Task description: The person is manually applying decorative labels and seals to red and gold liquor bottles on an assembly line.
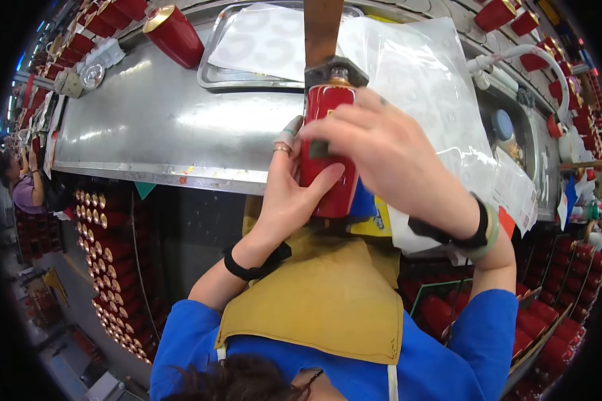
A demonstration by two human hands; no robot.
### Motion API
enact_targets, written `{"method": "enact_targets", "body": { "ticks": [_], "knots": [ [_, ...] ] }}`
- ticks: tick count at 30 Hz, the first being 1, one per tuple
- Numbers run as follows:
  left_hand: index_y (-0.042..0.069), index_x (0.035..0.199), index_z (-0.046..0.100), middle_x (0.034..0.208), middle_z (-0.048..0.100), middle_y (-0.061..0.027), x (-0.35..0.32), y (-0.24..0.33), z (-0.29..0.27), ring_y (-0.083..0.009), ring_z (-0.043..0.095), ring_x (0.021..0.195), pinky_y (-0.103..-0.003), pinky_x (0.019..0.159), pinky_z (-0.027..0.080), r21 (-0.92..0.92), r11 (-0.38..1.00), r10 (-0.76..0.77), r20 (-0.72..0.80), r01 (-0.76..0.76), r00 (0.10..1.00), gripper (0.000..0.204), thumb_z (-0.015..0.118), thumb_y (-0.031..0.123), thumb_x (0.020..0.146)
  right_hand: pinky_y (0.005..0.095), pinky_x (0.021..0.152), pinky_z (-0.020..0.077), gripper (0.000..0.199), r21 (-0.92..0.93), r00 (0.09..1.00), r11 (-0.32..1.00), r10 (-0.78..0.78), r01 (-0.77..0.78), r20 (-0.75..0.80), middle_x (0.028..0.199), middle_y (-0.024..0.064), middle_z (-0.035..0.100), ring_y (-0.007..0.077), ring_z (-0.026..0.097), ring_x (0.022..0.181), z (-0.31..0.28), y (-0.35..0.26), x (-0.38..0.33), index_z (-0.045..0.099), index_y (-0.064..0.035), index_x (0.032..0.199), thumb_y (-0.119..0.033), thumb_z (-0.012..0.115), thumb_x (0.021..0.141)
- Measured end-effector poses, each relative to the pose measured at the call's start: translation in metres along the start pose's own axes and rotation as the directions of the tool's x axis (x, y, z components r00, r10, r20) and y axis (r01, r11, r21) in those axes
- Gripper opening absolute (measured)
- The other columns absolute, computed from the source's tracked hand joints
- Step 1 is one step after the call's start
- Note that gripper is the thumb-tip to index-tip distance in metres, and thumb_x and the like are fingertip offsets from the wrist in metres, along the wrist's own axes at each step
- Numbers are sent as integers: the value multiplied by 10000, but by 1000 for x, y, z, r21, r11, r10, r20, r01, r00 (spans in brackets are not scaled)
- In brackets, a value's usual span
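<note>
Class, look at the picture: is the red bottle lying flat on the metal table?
No. Both hands, left hand and right hand, hold the red bottle off the metal table.

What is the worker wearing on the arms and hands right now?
Bare hands, blue short sleeves. Left hand: a ring, tape on a fingertip, black band at the wrist. Right hand: black wristband beside a pale green bangle.

Single head-worn fisheye, looking steeply down, close over workbench (147, 127), edges perhaps distorted
</note>
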State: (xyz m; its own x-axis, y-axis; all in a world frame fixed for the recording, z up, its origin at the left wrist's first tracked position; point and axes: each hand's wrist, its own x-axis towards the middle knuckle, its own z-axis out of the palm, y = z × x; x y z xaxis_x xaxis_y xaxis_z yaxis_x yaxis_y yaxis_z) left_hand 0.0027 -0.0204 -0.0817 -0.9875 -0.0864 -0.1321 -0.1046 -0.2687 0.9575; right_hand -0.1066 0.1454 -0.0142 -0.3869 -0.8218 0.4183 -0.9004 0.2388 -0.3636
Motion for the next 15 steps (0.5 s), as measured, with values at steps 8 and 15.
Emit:
{"method": "enact_targets", "body": {
  "ticks": [8, 15],
  "knots": [
    [-21, 1680, 58, 1661, 369, -241, -2, -1, -7, -273, 449, 1499, -429, 1231, 419, -179, 984, 23, 54, -13, 998, 1050, 797, 16, 935, 322, 807, 572, 270, -164, 911, 961, -266, 224, -315, 1058, -20, 793, 178, 700, 905, 8, 17, -12, 791, -179, 1079, -133, 718, 822],
    [3, 1704, 37, 1753, 213, -231, -7, -3, -12, -332, 262, 1610, -487, 1325, 217, -277, 960, -11, 88, 35, 996, 1089, 218, 833, 1023, 342, 701, 550, 356, -230, 900, 967, 0, -111, -437, 1025, 40, 797, 244, 664, 821, -1, 44, -6, 790, -96, 1094, 4, 758, 754]
  ]
}}
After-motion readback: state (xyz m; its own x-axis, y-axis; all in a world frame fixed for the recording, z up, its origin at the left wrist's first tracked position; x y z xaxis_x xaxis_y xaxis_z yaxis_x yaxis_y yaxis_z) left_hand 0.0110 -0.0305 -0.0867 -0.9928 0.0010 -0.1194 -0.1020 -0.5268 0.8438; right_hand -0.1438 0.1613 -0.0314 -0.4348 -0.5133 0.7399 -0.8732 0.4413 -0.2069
